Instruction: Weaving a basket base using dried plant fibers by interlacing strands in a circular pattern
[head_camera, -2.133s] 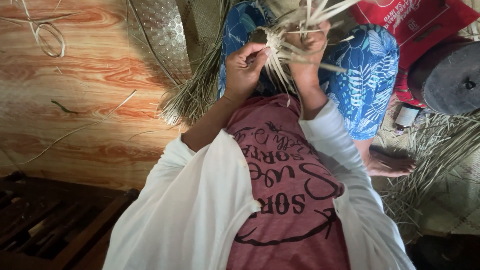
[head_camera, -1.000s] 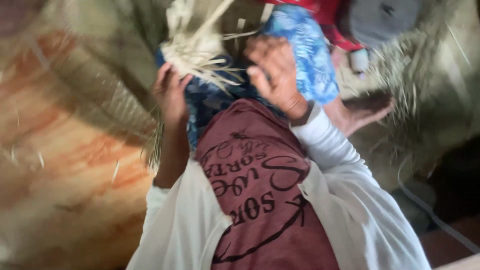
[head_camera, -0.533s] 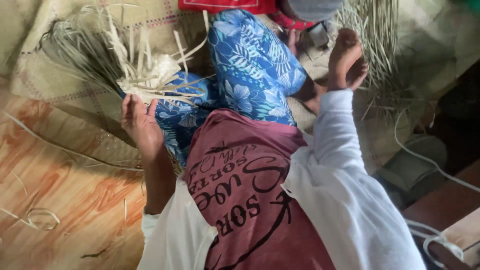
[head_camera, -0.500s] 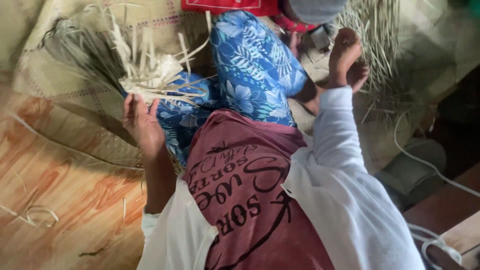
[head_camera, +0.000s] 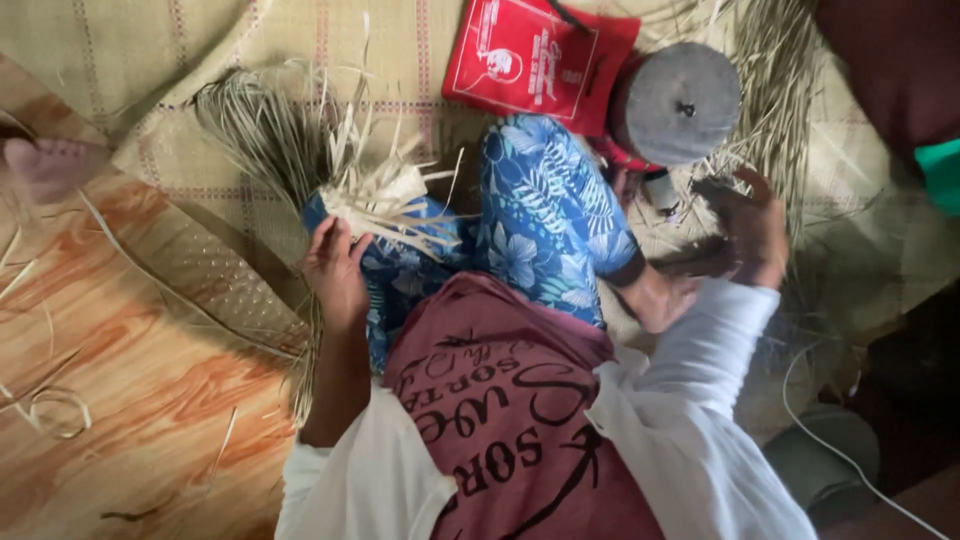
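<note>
Here the left hand (head_camera: 335, 270) fingers grasp the woven palm strips (head_camera: 385, 205); right hand (head_camera: 750, 225) fingers unclear.

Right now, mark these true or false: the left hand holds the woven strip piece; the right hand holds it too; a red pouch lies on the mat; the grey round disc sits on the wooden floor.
1. The left hand holds the woven strip piece: true.
2. The right hand holds it too: false, it reaches among loose strips to the right.
3. A red pouch lies on the mat: true.
4. The grey round disc sits on the wooden floor: false, it lies over the mat beside the pouch.
</note>
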